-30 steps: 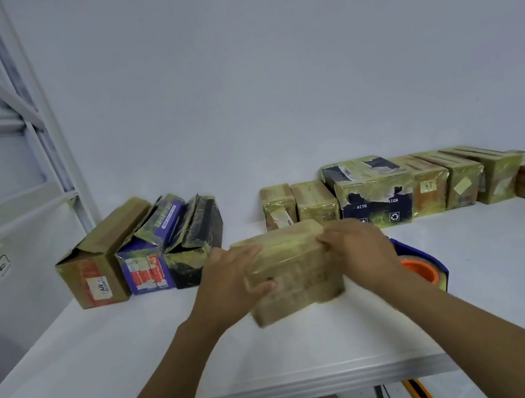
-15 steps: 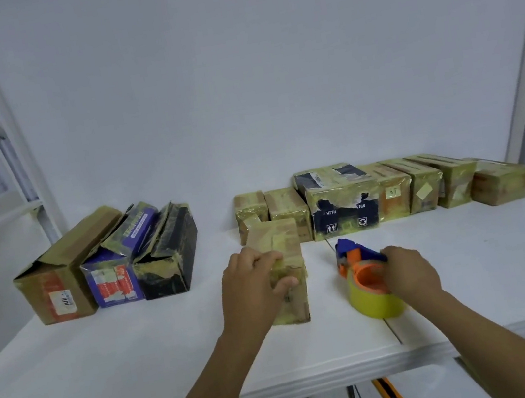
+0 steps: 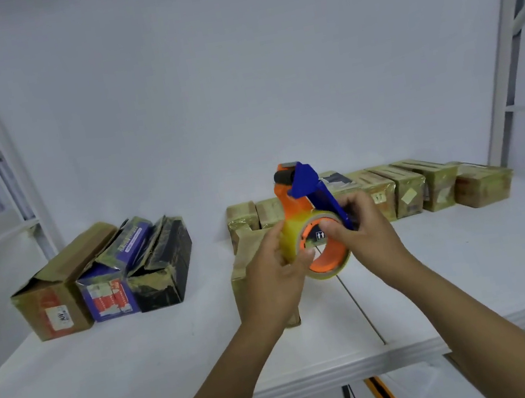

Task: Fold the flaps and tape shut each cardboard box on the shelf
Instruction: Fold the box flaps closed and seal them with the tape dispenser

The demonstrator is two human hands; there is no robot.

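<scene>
Both hands, left hand (image 3: 272, 278) and right hand (image 3: 365, 232), grip the tape dispenser (image 3: 307, 205) above the shelf (image 3: 111, 380). The cardboard box (image 3: 242, 264) sits just below the left hand, mid-shelf, its long axis apparently running front-to-back.

Orange-blue tape dispenser (image 3: 292, 195), held above tape-wrapped box (image 3: 242, 257) on shelf (image 3: 108, 363); taped boxes (image 3: 407, 190) rowed behind

A white shelf (image 3: 126, 371) holds three worn boxes (image 3: 112, 283) at left, one box (image 3: 242, 264) mid-frame, and a taped row (image 3: 406, 192) at back right.
</scene>
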